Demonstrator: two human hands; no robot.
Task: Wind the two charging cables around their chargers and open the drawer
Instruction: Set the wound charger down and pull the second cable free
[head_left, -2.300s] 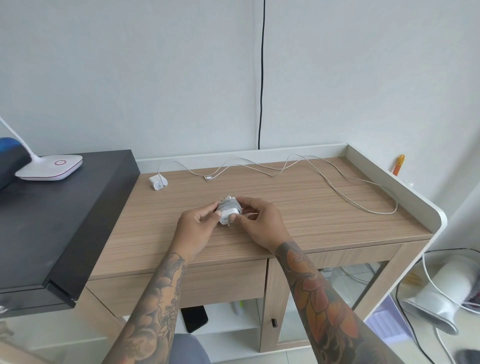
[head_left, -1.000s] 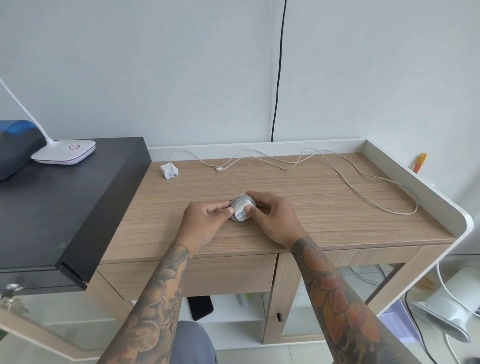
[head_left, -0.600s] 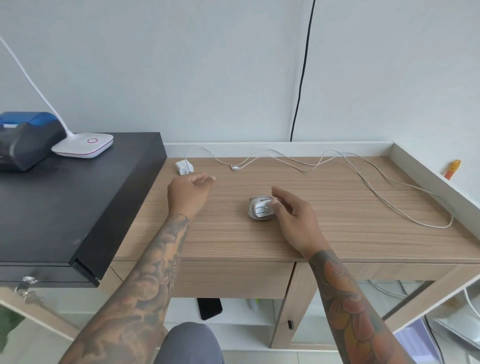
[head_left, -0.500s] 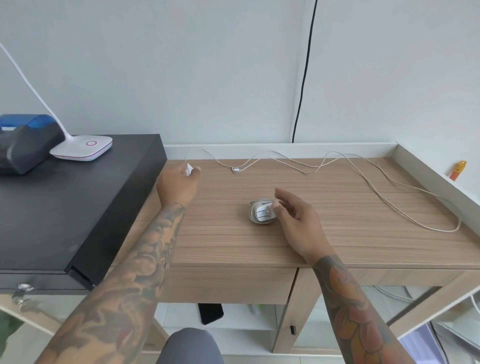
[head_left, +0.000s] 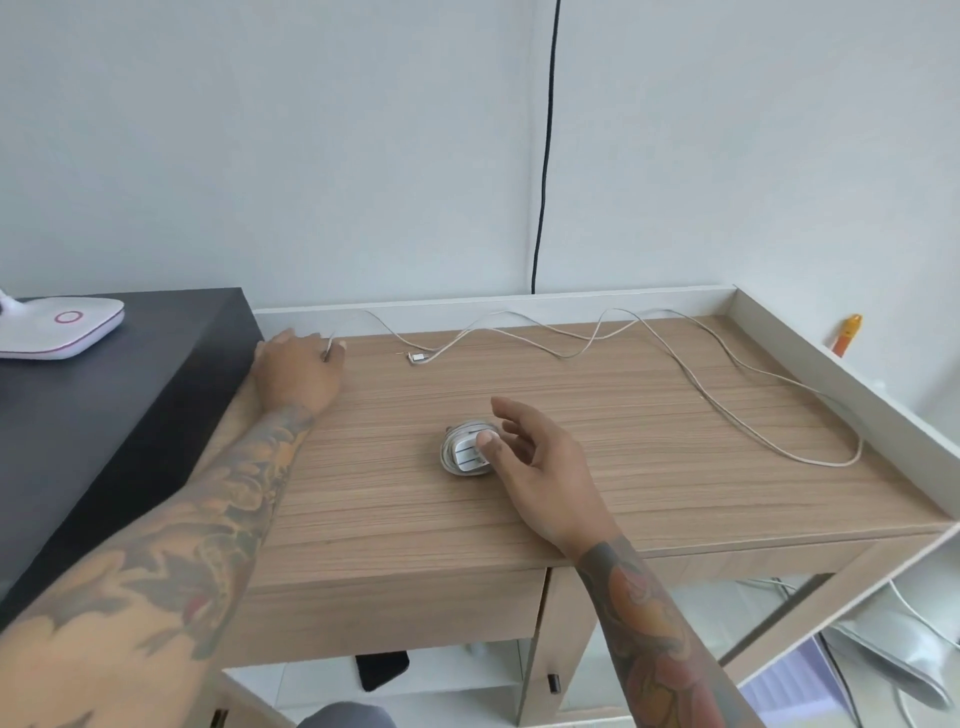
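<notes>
A white charger with its cable wound around it lies in the middle of the wooden desk. My right hand hovers beside it with fingers spread, the thumb tip touching the charger. My left hand is at the desk's back left corner, fingers curled over the second charger, which is almost wholly hidden under it. That charger's loose white cable snakes along the back and loops to the right. The closed drawer front sits under the desk's front edge.
A black cabinet adjoins the desk on the left, with a white lamp base on it. A raised white rim borders the desk's back and right. A black cord hangs down the wall.
Both hands let go of the wound charger, now lying on the desk. My left hand reached to the back left and closed over the second charger. My right hand opened beside the wound one.
</notes>
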